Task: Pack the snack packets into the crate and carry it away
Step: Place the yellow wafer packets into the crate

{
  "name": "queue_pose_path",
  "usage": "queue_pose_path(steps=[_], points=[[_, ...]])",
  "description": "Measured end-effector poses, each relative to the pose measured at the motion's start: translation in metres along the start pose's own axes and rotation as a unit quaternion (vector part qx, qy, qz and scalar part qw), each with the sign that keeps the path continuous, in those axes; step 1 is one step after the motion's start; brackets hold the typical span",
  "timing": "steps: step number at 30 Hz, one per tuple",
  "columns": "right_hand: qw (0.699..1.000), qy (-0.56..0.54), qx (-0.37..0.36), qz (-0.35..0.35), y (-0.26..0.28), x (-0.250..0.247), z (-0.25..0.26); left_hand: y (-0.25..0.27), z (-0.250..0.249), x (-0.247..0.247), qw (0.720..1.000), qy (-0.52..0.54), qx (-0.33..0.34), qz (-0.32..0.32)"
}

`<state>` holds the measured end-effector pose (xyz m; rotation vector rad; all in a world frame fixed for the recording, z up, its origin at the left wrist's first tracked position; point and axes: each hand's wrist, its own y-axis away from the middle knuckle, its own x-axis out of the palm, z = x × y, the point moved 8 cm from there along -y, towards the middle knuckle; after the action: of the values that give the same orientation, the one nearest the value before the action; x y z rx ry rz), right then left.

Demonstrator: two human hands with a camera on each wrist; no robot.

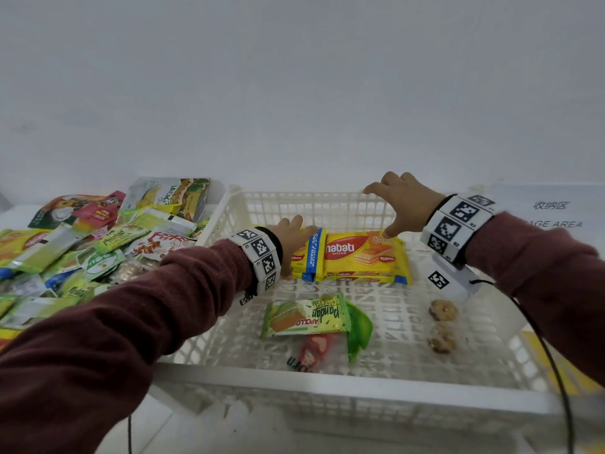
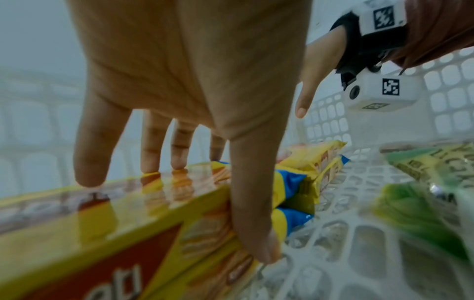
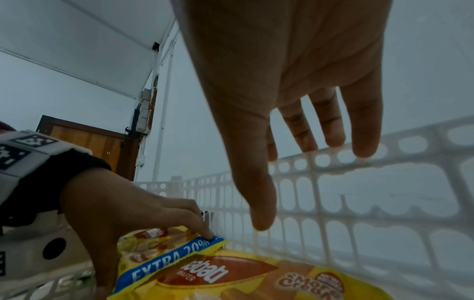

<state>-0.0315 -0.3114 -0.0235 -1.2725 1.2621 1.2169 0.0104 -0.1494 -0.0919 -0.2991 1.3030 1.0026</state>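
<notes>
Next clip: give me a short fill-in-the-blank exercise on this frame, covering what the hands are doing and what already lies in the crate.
1. The left hand grips a yellow ____ wafer packet inside the white crate.
2. The right hand is spread ____ above another wafer packet, holding nothing.
3. The green packet nearer the crate's front reads Apollo ____.
4. The unpacked snack pile lies to the crate's ____.

Missing words: Nabati; open; Pandan; left

My glossy foil wafer packets (image 1: 365, 253), matt white plastic lattice crate (image 1: 327, 204), my soft knitted maroon sleeve (image 1: 137, 322), brown wooden door (image 3: 87, 140)
</notes>
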Motion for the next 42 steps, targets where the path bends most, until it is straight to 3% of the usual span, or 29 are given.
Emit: queue_pose_path(steps=[7,12,15,17,20,22,26,28,30,32,35,38,42], points=[[1.0,0.015,0.0,0.001,0.001,0.0,0.001,0.013,-0.008,-0.007,1.0,0.006,0.009,-0.012],[0.999,0.019,0.007,0.026,0.009,-0.007,0.005,0.033,-0.04,-0.03,0.994,0.054,0.094,-0.021],[0.999,0.039,-0.025,0.023,0.021,-0.012,0.033,0.041,-0.041,-0.041,0.991,0.08,0.101,-0.022],[0.994,0.034,-0.063,0.087,0.034,0.004,0.062,0.048,-0.028,-0.053,0.989,0.113,0.085,-0.045],[0.967,-0.025,-0.086,0.239,0.054,0.047,0.099,0.063,0.002,-0.075,0.979,0.169,0.066,-0.094],[0.955,-0.024,-0.095,0.281,0.056,0.07,0.112,0.075,0.027,-0.091,0.969,0.204,0.045,-0.132],[0.957,-0.085,-0.106,0.257,0.038,0.072,0.12,0.101,0.083,-0.1,0.944,0.278,-0.001,-0.177],[0.963,-0.152,-0.1,0.199,0.025,0.052,0.121,0.106,0.109,-0.087,0.941,0.296,-0.034,-0.16],[0.943,-0.28,-0.092,0.156,0.014,0.027,0.124,0.105,0.126,-0.069,0.947,0.29,-0.062,-0.125],[0.929,-0.331,-0.099,0.137,0.004,0.007,0.133,0.099,0.131,-0.053,0.953,0.278,-0.073,-0.096],[0.965,-0.14,-0.106,0.194,0.004,0.017,0.154,0.091,0.132,-0.041,0.956,0.271,-0.079,-0.077],[0.957,0.044,-0.105,0.269,0.011,0.058,0.172,0.086,0.138,-0.034,0.959,0.258,-0.089,-0.077],[0.958,0.072,-0.099,0.258,0.012,0.08,0.177,0.081,0.14,-0.023,0.957,0.265,-0.089,-0.071]])
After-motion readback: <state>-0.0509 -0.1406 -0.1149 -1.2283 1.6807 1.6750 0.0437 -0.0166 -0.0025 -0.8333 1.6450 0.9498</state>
